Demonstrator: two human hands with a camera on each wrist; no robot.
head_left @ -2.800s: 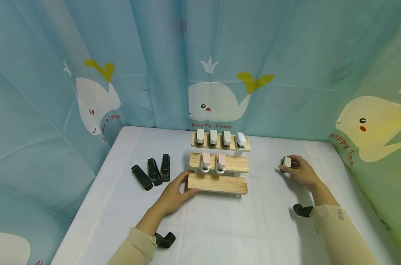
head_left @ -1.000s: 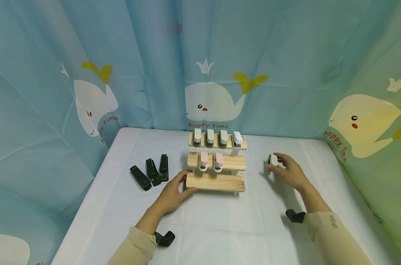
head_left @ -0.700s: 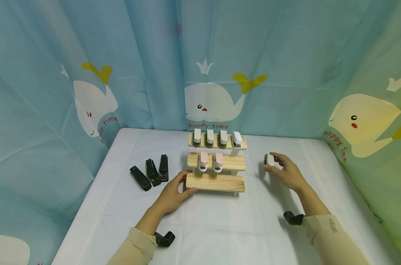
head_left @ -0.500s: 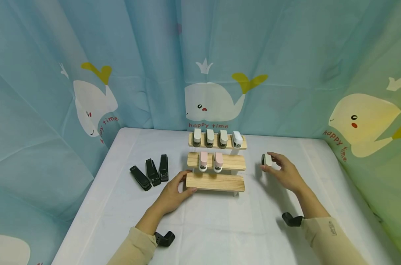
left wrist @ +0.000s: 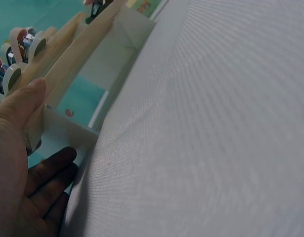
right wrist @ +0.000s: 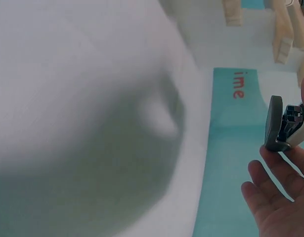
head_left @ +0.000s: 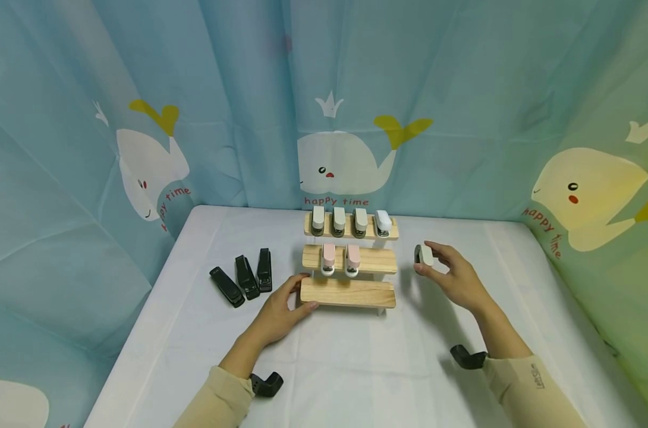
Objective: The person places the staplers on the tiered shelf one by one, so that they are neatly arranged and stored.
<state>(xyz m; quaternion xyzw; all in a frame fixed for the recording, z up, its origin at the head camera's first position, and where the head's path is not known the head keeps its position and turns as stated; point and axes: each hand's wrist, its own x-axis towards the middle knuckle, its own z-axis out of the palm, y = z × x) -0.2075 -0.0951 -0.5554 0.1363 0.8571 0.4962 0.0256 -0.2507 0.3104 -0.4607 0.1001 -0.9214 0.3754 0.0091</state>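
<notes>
My right hand [head_left: 458,278] pinches a small off-white mini stapler [head_left: 425,255] with a grey base, held above the table to the right of a three-tier wooden display stand. In the right wrist view the stapler [right wrist: 275,123] sits between thumb and fingertips, its dark mouth showing. My left hand [head_left: 276,315] grips the left end of the stand's lowest board [head_left: 351,293], thumb at the front edge and forefinger at the back corner. Two pink and white staplers [head_left: 328,257] stand on the middle board's left half. Three beige staplers [head_left: 338,223] and a white stapler [head_left: 383,223] line the top board.
Three black staplers [head_left: 247,277] lie on the white-covered table [head_left: 345,368] left of the stand. Behind and at both sides hangs a blue curtain [head_left: 238,107] with printed whales. Each wrist bears a black camera mount [head_left: 267,385].
My right hand has carried the off-white stapler leftward toward the stand. My left hand keeps its hold on the lowest board, and the shelved staplers stay put. The head view has shifted slightly.
</notes>
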